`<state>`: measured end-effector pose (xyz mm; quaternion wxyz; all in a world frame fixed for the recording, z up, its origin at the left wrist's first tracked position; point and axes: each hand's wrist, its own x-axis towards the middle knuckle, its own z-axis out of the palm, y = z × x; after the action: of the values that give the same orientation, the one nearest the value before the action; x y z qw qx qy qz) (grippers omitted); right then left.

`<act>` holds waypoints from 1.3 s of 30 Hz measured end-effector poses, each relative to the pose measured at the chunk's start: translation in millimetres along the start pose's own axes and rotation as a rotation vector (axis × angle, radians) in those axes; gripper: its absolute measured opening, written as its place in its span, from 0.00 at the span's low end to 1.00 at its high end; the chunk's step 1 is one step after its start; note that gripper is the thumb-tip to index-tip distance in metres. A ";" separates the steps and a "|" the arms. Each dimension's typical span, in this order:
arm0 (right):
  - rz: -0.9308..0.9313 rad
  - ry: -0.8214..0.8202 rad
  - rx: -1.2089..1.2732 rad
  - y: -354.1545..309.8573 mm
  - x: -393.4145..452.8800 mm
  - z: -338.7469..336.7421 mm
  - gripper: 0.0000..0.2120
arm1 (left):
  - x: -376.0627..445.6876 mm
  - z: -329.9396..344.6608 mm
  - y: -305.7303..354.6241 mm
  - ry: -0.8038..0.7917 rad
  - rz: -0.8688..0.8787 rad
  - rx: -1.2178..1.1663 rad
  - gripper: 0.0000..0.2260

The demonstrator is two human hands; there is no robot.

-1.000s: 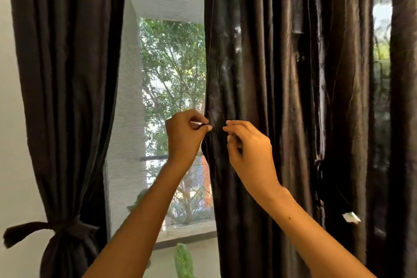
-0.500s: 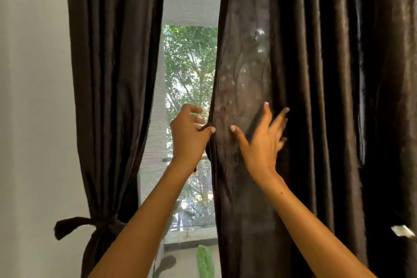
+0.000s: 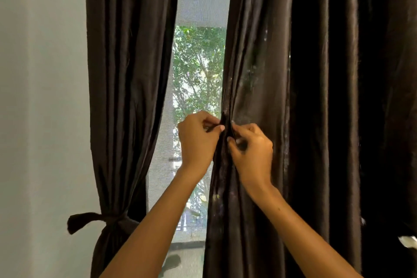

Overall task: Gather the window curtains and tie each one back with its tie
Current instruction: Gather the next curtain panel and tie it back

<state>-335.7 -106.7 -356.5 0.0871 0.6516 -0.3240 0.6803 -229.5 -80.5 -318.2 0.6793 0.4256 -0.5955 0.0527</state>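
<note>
Both hands are raised to the inner edge of the right curtain (image 3: 270, 97). The left hand (image 3: 198, 140) has its fingers curled and pinches the hem between thumb and fingertips, while the right hand (image 3: 252, 149) sits just beside it, knuckles outward, its fingers folded into a narrow vertical pleat of the cloth. The two hands nearly touch, with only the gathered fold between them.

That curtain is a dark brown, slightly glossy fabric hanging in long soft vertical folds, with pale dusty flecks along its edge near the hands. It hangs loose and fills the right side of the view.

The left curtain (image 3: 126, 74), of the same satiny brown cloth, is already drawn in at its lower part by a matching fabric tie (image 3: 94, 220), knotted so that one blunt end sticks out to the left against the plain pale wall (image 3: 40, 97).

Between the two curtains a tall strip of window (image 3: 198, 74) shows a fine mesh screen, with green leafy trees beyond it and a grey sill (image 3: 187, 245) at the bottom.
</note>
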 end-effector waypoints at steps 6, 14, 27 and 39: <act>-0.014 -0.087 0.089 1.6 -4.3 4.1 0.17 | -7.9 7.9 -2.8 0.017 -0.028 -0.130 0.03; -0.020 -0.050 -0.126 17.8 -4.5 -7.3 0.14 | -1.0 10.2 -7.6 0.039 -0.077 -0.153 0.04; 0.129 -0.151 -0.383 14.3 6.2 -2.4 0.21 | -1.3 21.4 -7.7 -0.002 -0.034 -0.110 0.02; -0.058 -0.427 -0.309 21.0 -3.3 4.1 0.35 | -13.6 35.3 -7.5 -0.037 -0.078 -0.245 0.08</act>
<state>-343.2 -124.2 -366.7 0.1346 0.7684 -0.4161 0.4673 -256.0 -102.0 -336.2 0.7164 0.3633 -0.5930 -0.0548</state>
